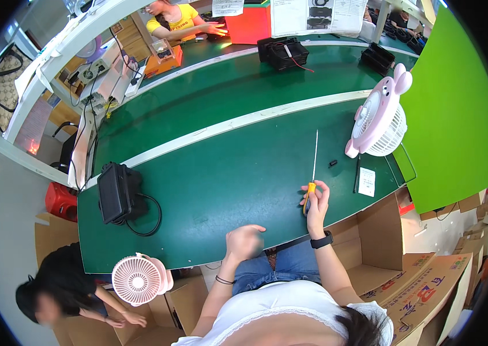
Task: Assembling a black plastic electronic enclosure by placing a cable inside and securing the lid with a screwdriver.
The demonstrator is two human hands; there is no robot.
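In my right hand (316, 210) I hold a screwdriver (311, 190) by its yellow and dark handle, its long thin shaft pointing away over the green table. My left hand (245, 242) is curled near the table's front edge, one finger reaching to the right. Part of this hand is blurred, and what it may hold cannot be made out. Beyond the screwdriver, to its right, lies a small black piece (333, 164). A thin black stick (357, 174) and a white printed slip (367, 183) lie farther right, below a pink animal-shaped fan (378, 118).
A black box-like case (120, 193) with a cable stands at the table's left end. Another pink fan (138, 281) is at the near left corner, beside a co-worker (62, 288) bending down. Cardboard boxes (423, 288) stand below right; a green panel (457, 109) borders the right.
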